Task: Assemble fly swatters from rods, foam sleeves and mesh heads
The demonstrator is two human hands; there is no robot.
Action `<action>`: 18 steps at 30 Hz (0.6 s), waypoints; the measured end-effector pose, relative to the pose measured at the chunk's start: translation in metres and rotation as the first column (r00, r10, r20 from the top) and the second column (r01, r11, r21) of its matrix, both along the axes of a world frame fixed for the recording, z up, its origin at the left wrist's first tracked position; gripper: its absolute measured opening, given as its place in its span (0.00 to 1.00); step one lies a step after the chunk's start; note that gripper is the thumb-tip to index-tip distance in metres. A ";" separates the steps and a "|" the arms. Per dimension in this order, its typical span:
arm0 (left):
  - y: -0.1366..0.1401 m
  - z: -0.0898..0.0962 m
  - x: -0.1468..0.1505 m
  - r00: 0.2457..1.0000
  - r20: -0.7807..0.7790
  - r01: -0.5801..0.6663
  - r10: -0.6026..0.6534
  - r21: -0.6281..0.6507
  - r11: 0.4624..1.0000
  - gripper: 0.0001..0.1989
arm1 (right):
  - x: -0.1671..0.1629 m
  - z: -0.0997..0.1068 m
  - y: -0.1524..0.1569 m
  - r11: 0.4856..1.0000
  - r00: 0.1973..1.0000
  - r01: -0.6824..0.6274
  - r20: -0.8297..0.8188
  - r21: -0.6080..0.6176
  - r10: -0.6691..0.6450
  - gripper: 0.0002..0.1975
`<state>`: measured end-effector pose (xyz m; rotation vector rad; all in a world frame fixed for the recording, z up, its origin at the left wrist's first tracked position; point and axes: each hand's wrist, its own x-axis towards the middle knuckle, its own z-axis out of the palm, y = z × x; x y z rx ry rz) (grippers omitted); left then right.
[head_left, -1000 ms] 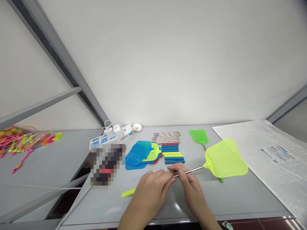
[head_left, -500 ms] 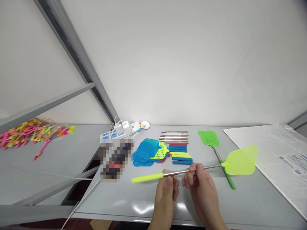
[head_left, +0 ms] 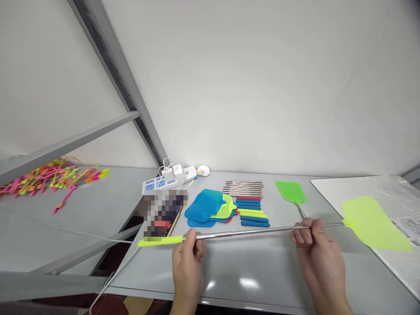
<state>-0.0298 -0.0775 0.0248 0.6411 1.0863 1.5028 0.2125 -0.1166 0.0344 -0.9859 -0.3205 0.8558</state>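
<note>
A yellow fly swatter (head_left: 249, 232) with a telescopic metal rod is stretched across in front of me, above the table. My left hand (head_left: 188, 262) pinches the rod just beside its yellow grip. Toward the other end, my right hand (head_left: 318, 256) is closed on the thin part of the rod, near the yellow mesh head. Behind my right hand lies a green fly swatter (head_left: 291, 191), its lower part hidden. Loose blue and yellow swatter heads (head_left: 205, 205) are piled left of a row of coloured grips (head_left: 252, 213). Metal rods (head_left: 243, 188) lie side by side behind those grips.
A white power strip (head_left: 160, 182) with plugs and cables sits at the back left, near a partly blurred dark object (head_left: 170, 218). A plastic-wrapped white board (head_left: 337, 186) lies on the right. Tangled colourful straps (head_left: 59, 179) rest on the left table, beyond a grey metal frame (head_left: 98, 127).
My hands have moved apart, left hand leftward and right hand rightward, and the swatter's metal rod is now much longer. The view has shifted slightly.
</note>
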 end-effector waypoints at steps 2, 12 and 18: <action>0.003 0.004 -0.012 0.998 0.025 -0.063 0.062 0.013 0.998 0.24 | 0.019 0.002 -0.002 0.999 0.999 0.039 -0.027 0.035 -0.038 0.13; 0.012 0.020 -0.013 0.964 0.184 -0.193 0.192 -0.014 0.981 0.23 | 0.039 0.001 0.008 0.993 0.995 0.074 -0.070 0.089 -0.068 0.11; 0.000 0.009 0.020 0.973 0.227 -0.026 0.045 -0.086 0.996 0.23 | -0.030 -0.015 0.003 0.972 0.970 -0.229 0.069 -0.047 0.231 0.13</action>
